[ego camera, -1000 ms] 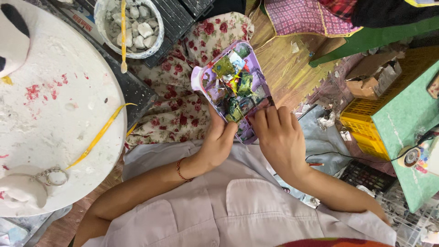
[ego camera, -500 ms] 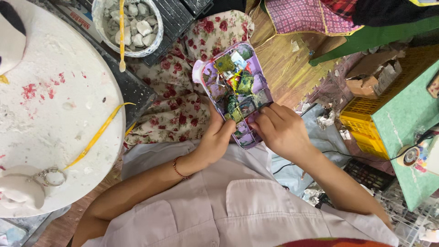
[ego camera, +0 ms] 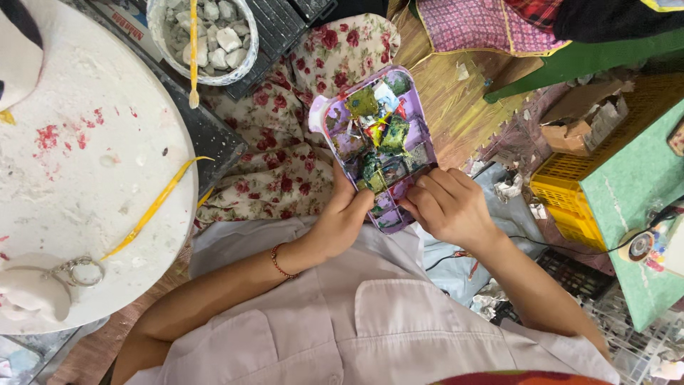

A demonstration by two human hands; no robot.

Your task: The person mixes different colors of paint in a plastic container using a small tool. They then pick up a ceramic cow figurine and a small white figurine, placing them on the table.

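Between both hands [ego camera: 399,214], tilted purple paint palette [ego camera: 376,142].

The person wore a pale, pinkish-white shirt [ego camera: 370,328] of plain woven cloth, with a chest pocket stitched on and a seam running down the front. Its sleeves ended short, above the elbows, leaving both forearms bare. A thin reddish beaded bracelet [ego camera: 276,262] circled the left wrist. The left hand [ego camera: 340,221] and the right hand [ego camera: 450,210] were bare, without rings or gloves.
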